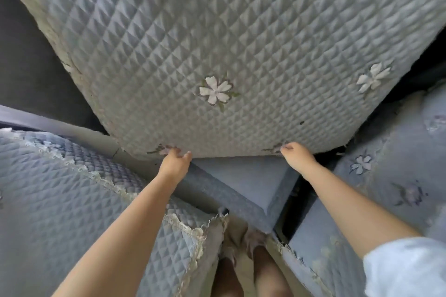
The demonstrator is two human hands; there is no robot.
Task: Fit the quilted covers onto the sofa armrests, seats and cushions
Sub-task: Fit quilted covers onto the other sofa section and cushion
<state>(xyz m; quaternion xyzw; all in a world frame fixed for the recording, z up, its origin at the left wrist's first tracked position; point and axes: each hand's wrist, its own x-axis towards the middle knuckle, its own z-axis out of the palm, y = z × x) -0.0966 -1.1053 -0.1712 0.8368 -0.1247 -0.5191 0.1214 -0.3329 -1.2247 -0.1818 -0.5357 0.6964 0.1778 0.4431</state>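
Note:
A grey-blue quilted cover point(217, 38) with embroidered white flowers stretches across the upper part of the head view, lifted over the bare blue sofa seat point(243, 178). My left hand point(175, 160) grips the cover's near edge left of centre, fingers curled under the hem. My right hand point(296, 155) pinches the same edge further right. Whatever lies beneath the raised cover is hidden.
A second quilted cover with a lace border point(72, 183) lies over the seat at the left. Another flowered cover point(391, 176) sits on the seat at the right. A dark gap point(299, 198) separates the seats. My legs point(243, 272) stand at the bottom centre.

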